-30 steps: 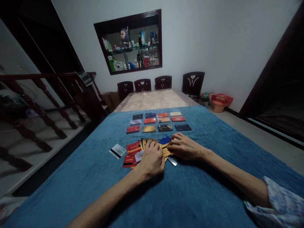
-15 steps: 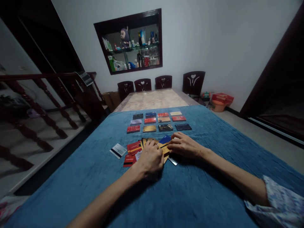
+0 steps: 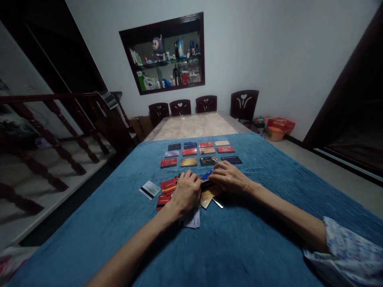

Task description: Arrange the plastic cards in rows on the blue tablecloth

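Note:
My left hand rests with curled fingers on a loose pile of plastic cards on the blue cloth. My right hand lies just right of it, fingers bent, pinching a blue card at the pile's top. A gold card and a white card stick out beneath my left hand. Beyond the pile, several cards lie in neat rows. A white card with a black stripe lies apart to the left.
The cloth covers the near half of a long table; bare marble tabletop shows beyond, with dark chairs at the far end. A wooden stair railing runs along the left. A wall cabinet holds bottles and a toy.
Both hands have shifted slightly away from me over the pile. The blue card has been drawn between the hands, and a white card now shows beneath my left wrist.

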The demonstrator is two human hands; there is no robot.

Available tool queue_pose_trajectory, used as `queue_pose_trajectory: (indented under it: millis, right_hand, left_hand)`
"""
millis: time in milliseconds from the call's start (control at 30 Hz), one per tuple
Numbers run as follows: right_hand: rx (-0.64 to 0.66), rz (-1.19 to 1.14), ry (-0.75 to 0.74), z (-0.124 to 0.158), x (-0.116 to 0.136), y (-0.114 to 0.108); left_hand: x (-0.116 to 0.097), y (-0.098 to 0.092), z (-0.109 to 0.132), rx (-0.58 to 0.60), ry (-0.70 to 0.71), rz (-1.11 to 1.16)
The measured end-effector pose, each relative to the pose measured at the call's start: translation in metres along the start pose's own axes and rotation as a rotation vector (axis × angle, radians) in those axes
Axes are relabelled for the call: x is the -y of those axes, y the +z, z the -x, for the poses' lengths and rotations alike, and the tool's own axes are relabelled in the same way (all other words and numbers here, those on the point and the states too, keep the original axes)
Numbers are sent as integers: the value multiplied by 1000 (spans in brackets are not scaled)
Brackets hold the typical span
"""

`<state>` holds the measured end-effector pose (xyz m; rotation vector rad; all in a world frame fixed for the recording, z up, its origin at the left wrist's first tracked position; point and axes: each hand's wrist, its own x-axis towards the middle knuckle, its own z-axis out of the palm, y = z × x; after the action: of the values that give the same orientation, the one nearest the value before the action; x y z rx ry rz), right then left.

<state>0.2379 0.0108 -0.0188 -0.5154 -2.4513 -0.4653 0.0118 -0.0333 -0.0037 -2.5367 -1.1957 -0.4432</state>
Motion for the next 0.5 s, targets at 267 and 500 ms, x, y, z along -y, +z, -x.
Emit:
queue_pose_trajectory:
  millis: [267, 500]
  right_hand:
    - [-114, -4, 131, -10, -8, 5]
    - [-138, -123, 300, -4, -12, 19]
  left_hand:
    - [13, -2, -2, -90, -207, 249]
    - [22, 8, 1, -196, -293, 360]
